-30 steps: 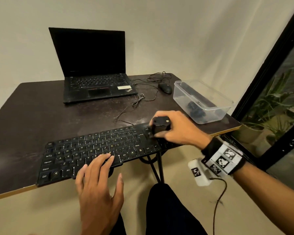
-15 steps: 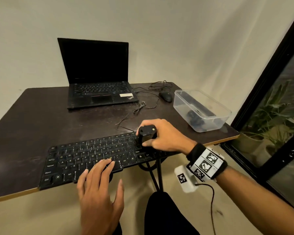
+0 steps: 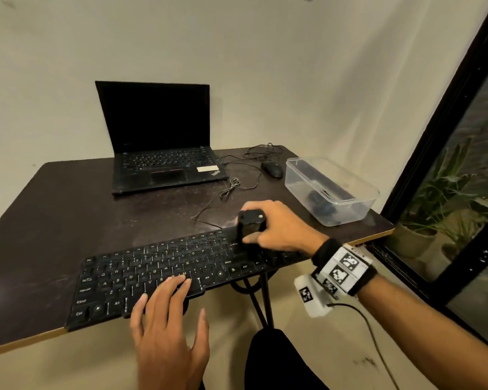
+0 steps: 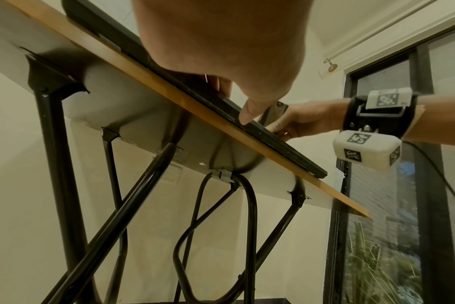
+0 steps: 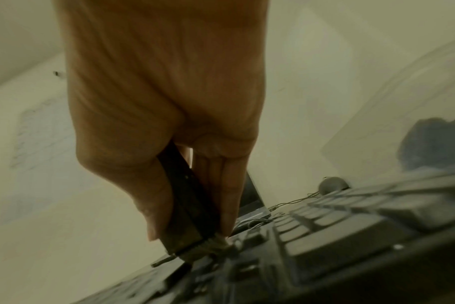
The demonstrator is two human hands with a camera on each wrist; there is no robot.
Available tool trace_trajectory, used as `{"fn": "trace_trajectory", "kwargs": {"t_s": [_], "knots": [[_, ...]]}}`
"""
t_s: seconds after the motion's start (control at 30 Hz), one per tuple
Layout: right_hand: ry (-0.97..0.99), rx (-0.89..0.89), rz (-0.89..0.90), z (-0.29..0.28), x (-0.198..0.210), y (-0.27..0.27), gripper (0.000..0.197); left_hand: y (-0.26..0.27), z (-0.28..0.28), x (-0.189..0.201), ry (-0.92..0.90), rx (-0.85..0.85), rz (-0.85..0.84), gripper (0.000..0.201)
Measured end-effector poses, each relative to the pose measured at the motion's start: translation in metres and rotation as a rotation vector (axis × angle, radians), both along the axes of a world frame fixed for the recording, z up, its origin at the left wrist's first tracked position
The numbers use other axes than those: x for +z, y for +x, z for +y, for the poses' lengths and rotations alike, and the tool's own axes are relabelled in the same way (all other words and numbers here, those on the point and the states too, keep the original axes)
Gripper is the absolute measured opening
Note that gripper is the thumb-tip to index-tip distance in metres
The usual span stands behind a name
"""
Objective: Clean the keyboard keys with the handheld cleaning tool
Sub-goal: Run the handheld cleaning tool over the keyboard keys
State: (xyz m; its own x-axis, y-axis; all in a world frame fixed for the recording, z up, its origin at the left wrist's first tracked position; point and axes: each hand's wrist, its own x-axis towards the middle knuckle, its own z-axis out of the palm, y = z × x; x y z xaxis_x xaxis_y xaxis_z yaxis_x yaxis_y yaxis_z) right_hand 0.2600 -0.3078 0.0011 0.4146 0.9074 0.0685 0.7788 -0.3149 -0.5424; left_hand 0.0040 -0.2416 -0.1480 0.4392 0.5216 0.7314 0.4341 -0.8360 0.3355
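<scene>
A black keyboard [image 3: 158, 271] lies along the front edge of the dark table [image 3: 40, 220]. My right hand [image 3: 276, 229] grips a small black cleaning tool [image 3: 250, 223] upright on the keyboard's right part, near the upper key rows. In the right wrist view the cleaning tool [image 5: 185, 205] stands with its pale bristles [image 5: 216, 243] on the keys, pinched between thumb and fingers. My left hand [image 3: 169, 319] rests with straight fingers on the bottom key row, around the space bar. In the left wrist view the keyboard's [image 4: 273, 142] front edge shows from below, my left thumb tip at it.
An open black laptop [image 3: 161, 153] stands at the back of the table. A black mouse [image 3: 272, 168] with its tangled cable [image 3: 237, 181] lies to its right. A clear plastic box [image 3: 330, 190] holding dark items sits at the right edge. Black table legs [image 4: 65, 185] run below.
My right hand has slid the cleaning tool leftward along the keyboard's upper rows, then slightly back. The head view has tilted up. My left hand stays on the bottom keys.
</scene>
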Motion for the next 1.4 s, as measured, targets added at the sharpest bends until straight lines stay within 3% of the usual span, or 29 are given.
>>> {"fn": "trace_trajectory", "kwargs": {"t_s": [0.1,0.27,0.37,0.63,0.87,1.03,1.17,1.3,1.4], "knots": [[-0.014,0.079,-0.019,0.009,-0.002,-0.007,0.034,0.001,0.003,-0.001,0.042,0.001,-0.002,0.051],[0.019,-0.161,-0.037,-0.025,0.002,0.04,0.033,0.002,0.005,-0.001,0.055,0.006,-0.006,0.051],[0.027,-0.202,-0.017,-0.026,0.006,0.049,0.032,0.003,0.007,-0.001,0.064,0.012,-0.017,0.051],[-0.032,0.128,-0.051,0.026,0.007,-0.001,0.031,0.002,0.008,0.002,0.022,-0.018,0.005,0.053],[0.026,-0.179,-0.061,-0.019,0.001,0.068,0.035,-0.001,0.008,-0.003,0.007,-0.044,0.012,0.053],[0.041,-0.156,-0.027,-0.014,0.0,0.062,0.033,0.002,0.005,-0.002,-0.018,-0.032,-0.002,0.053],[0.069,0.016,0.085,0.011,0.002,0.032,0.033,0.002,0.006,-0.001,-0.005,-0.023,0.012,0.053],[0.013,0.158,0.048,0.042,-0.002,-0.002,0.031,0.002,0.006,-0.001,-0.014,-0.035,0.028,0.054],[0.012,0.118,-0.001,0.041,0.004,0.008,0.032,-0.001,0.007,-0.001,-0.02,-0.052,0.04,0.054]]}}
